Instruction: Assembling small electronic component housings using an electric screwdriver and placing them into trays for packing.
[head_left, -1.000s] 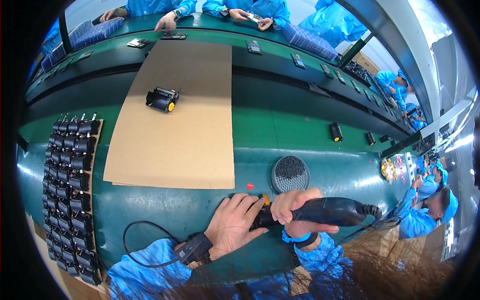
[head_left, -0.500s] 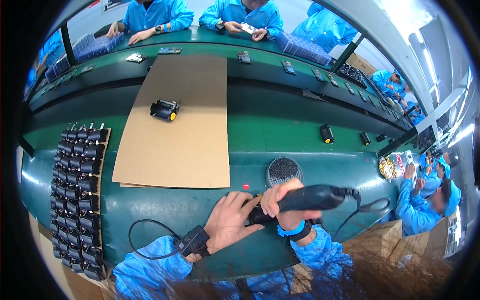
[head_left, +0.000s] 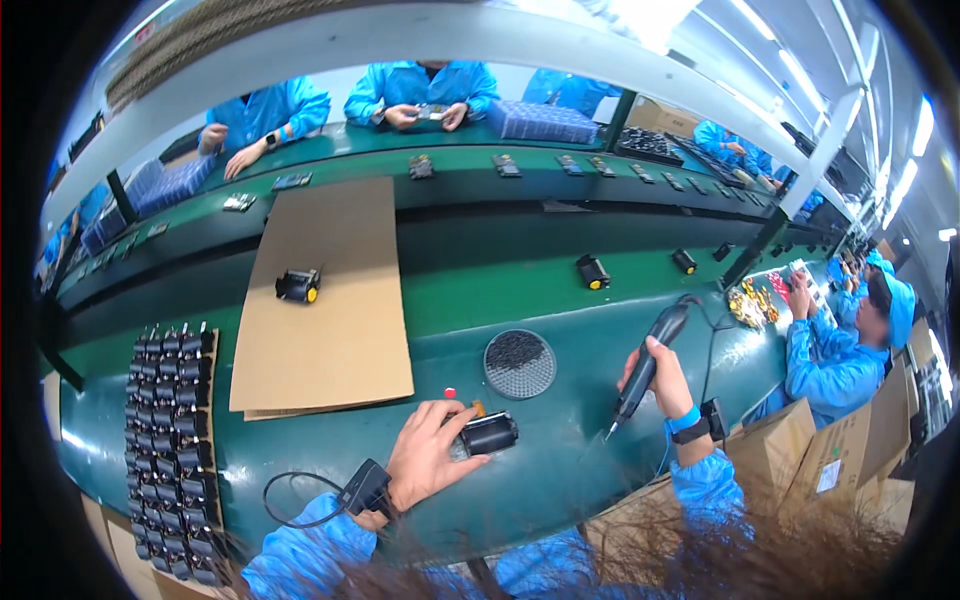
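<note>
My left hand (head_left: 428,452) is closed on the left end of a black, rounded device part (head_left: 490,433) that lies on the green bench. A bit of orange-brown ribbon shows at the part's upper edge by my fingertips. My right hand (head_left: 660,380) is wrapped around a black electric screwdriver (head_left: 655,345), to the right of the part and apart from it. The screwdriver slants with its thin bit pointing down and left, close over the bench. Beyond the part sits a round dish (head_left: 520,368) of small dark screws.
A cardboard sheet (head_left: 325,350) carries another black part (head_left: 298,286) with a yellow wheel. Rows of black parts (head_left: 170,450) stand at the left. More parts (head_left: 593,271) lie on the green strip (head_left: 480,275) beyond. Co-workers in blue sit opposite and at the right; cartons (head_left: 770,450) stand lower right.
My right hand has drawn the screwdriver off the part to the right and tilted it from nearly level to bit-down. My left hand stays on the part. The view has shifted.
</note>
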